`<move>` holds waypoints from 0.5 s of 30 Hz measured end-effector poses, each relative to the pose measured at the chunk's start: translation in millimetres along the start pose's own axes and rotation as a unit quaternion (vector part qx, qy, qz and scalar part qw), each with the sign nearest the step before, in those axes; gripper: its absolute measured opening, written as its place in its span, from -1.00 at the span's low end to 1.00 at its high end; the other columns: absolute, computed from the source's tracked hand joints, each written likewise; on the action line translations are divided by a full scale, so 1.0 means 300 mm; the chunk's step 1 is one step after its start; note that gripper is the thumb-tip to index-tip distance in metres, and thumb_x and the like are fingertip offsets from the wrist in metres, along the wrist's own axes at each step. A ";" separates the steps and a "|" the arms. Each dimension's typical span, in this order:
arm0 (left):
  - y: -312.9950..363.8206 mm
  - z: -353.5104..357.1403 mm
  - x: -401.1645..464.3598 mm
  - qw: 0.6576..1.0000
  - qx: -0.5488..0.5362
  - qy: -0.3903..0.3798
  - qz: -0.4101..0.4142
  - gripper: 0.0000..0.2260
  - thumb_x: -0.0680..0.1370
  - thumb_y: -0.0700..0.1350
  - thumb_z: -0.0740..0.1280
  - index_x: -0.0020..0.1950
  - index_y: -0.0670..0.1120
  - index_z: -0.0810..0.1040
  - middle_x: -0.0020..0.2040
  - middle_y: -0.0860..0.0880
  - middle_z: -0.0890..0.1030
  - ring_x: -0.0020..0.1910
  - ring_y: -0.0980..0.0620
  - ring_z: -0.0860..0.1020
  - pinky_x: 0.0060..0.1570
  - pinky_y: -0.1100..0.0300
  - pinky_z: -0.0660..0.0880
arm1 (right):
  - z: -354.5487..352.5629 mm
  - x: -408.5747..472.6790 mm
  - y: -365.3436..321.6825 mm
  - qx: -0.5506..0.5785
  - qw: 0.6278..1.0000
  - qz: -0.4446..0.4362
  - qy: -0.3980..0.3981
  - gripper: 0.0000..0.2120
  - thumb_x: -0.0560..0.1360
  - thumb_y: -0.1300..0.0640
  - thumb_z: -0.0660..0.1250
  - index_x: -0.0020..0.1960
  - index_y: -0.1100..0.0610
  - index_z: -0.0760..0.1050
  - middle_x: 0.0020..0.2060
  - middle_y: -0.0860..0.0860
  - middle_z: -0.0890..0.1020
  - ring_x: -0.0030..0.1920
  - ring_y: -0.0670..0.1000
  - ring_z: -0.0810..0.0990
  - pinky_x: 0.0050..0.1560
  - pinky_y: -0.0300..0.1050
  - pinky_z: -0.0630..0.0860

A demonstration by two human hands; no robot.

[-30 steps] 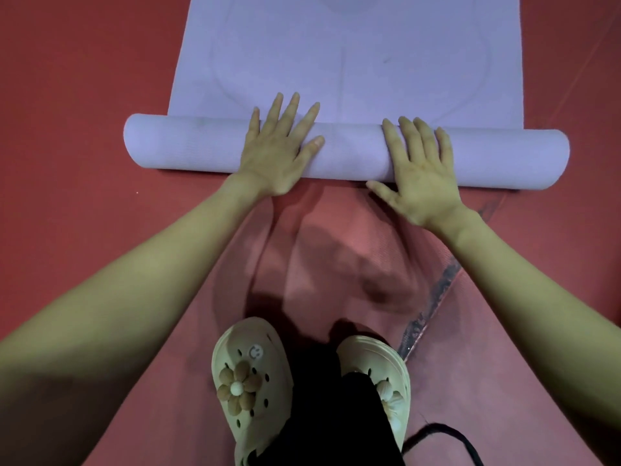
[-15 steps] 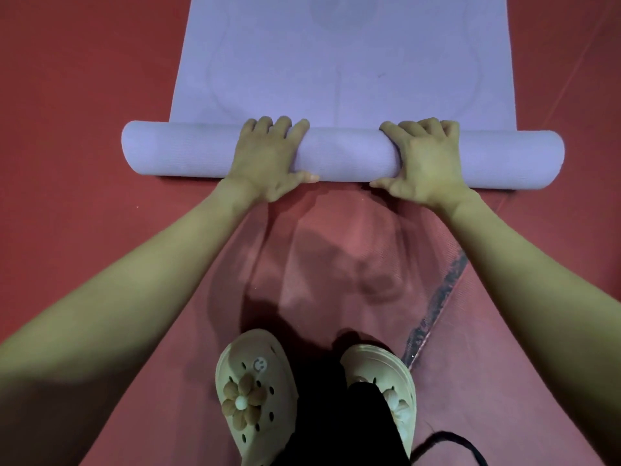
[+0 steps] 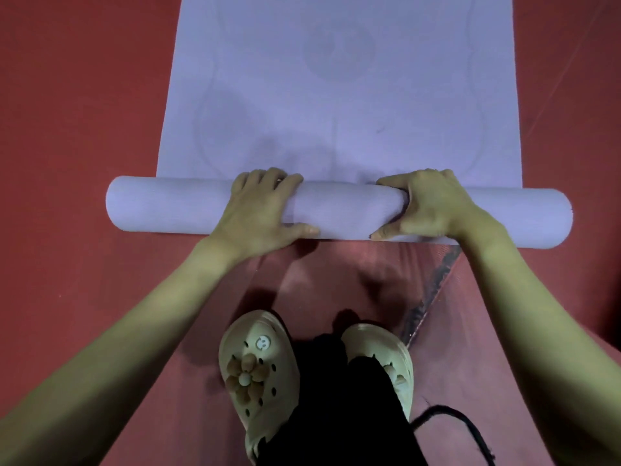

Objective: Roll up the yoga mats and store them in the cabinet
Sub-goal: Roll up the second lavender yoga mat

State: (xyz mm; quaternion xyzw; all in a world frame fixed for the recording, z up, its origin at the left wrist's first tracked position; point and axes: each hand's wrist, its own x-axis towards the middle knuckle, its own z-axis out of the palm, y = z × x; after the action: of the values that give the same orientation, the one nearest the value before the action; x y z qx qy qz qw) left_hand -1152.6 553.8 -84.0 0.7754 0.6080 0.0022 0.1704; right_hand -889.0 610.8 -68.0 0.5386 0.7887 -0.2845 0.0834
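Note:
A lilac yoga mat lies on the red floor, partly rolled. Its rolled part [image 3: 346, 210] stretches across the view from left to right. The flat, unrolled part [image 3: 339, 89] runs away from me toward the top. My left hand [image 3: 260, 213] grips the roll left of centre, fingers curled over its far side and thumb on the near side. My right hand [image 3: 433, 206] grips it right of centre in the same way. No cabinet is in view.
The red floor [image 3: 77, 105] surrounds the mat on both sides. My two beige clogs [image 3: 257, 375] stand just behind the roll. A dark worn strip [image 3: 431, 290] crosses the floor at the right, and a black cord [image 3: 453, 422] loops at the bottom right.
Both hands went from lying flat on the roll to curling round it. The roll has moved a little farther away from my feet along the mat.

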 end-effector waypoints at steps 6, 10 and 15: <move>0.041 0.046 0.041 0.998 0.049 0.035 0.012 -0.25 0.45 0.40 0.02 0.41 -0.10 0.42 0.29 -0.12 0.49 0.23 -0.21 0.44 0.27 -0.15 0.22 | -0.063 0.056 0.007 0.083 0.991 0.041 -0.094 -0.28 0.10 -0.25 0.58 0.24 -0.25 0.51 0.06 -0.14 0.64 0.15 0.02 0.53 0.20 -0.07 0.41; 0.026 0.018 0.096 0.999 0.053 -0.011 -0.008 -0.20 0.39 0.43 -0.11 0.45 -0.01 0.36 0.34 -0.03 0.45 0.27 -0.16 0.39 0.27 -0.05 0.18 | 0.005 0.020 0.032 -0.024 1.000 -0.003 0.005 -0.21 0.23 -0.33 0.45 0.39 -0.10 0.38 0.24 0.01 0.55 0.26 0.13 0.45 0.32 0.05 0.25; -0.006 -0.037 0.200 0.992 0.009 -0.120 -0.025 -0.40 0.52 0.40 0.06 0.43 0.09 0.33 0.35 0.00 0.42 0.31 -0.11 0.35 0.30 -0.04 0.18 | 0.134 -0.022 0.047 -0.122 0.975 -0.043 0.180 -0.03 0.19 -0.34 0.33 0.45 0.19 0.30 0.25 0.23 0.45 0.25 0.27 0.42 0.34 0.18 0.16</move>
State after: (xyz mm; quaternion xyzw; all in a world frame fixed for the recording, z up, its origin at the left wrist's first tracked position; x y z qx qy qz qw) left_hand -1141.1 613.7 -86.2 0.7560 0.6027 -0.1003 0.2351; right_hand -880.7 587.5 -103.5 0.5323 0.8419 -0.0883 -0.0072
